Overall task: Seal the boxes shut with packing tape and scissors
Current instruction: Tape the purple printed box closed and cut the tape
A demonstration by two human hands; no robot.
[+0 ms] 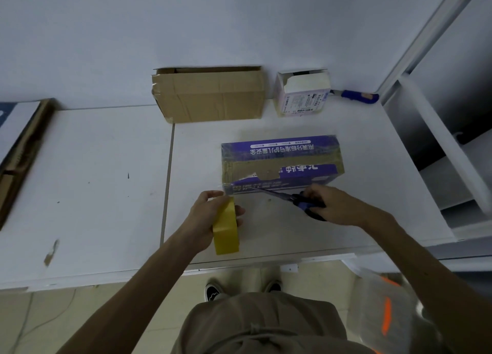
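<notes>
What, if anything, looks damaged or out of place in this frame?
The purple box has its printed top torn away in a ragged patch, baring brown cardboard. The brown box behind it is ripped at its upper left corner. The table has a chipped spot near its left front edge. Nothing is spilled.

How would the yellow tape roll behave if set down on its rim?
The yellow tape roll is round, so on its rim it would probably roll; laid flat it should stay. It looks thick and solid in the left hand, so likely stiff.
</notes>
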